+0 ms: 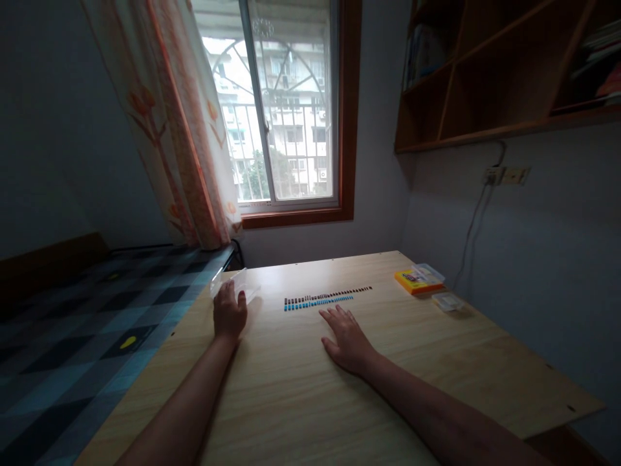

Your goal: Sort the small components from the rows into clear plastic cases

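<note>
My left hand (230, 312) is at the table's left edge, its fingers bent over a clear, crinkled plastic bag (248, 283). Part of the bag is hidden behind the hand. To the right, my right hand (348, 340) hovers over or rests on the wood, palm down, with fingers apart and nothing in them. Just beyond its fingertips runs a row of small blue pieces (310, 303). Behind that lies a longer row of small dark brown pieces (330, 295). Both rows slant slightly away to the right; the pieces are too small to identify.
On the light wooden table (286, 388), an orange-yellow box (417, 282) with a clear lid sits at the far right. Beside it is a small clear case (447, 301). A checked bed (63, 362) adjoins the left edge; wall shelves (499, 84) hang at the right.
</note>
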### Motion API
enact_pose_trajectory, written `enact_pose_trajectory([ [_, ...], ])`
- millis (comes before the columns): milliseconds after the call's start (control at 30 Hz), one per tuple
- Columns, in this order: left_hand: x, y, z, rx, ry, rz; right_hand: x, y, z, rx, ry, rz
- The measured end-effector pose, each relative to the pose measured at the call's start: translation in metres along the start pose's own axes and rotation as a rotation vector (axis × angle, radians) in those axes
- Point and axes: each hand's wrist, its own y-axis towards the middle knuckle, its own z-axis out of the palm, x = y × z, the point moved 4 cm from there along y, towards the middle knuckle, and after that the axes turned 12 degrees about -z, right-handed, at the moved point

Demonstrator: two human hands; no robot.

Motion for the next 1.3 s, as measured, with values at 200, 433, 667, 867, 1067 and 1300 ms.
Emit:
enact_pose_trajectory([
  [200,-0.015,-0.025,-0.01,-0.01,-0.151,0.047,0.004,-0.002,-0.003,-0.021,-0.005,-0.023],
  [433,-0.034,-0.06,-0.029,-0.021,-0.314,0.104,0.007,-0.004,-0.004,-0.074,0.021,-0.033],
  [667,-0.035,-0.096,-0.058,-0.019,-0.401,0.065,0.008,-0.007,-0.007,-0.143,0.081,-0.041],
  [867,-0.03,-0.107,-0.071,-0.008,-0.437,0.021,0.003,-0.01,-0.013,-0.157,0.187,-0.078],
  [1067,-0.025,-0.106,-0.071,-0.012,-0.47,-0.014,-0.006,-0.019,-0.022,-0.141,0.304,-0.116],
  [1300,-0.023,-0.109,-0.07,0.001,-0.505,-0.026,-0.009,-0.025,-0.021,-0.113,0.371,-0.125],
])
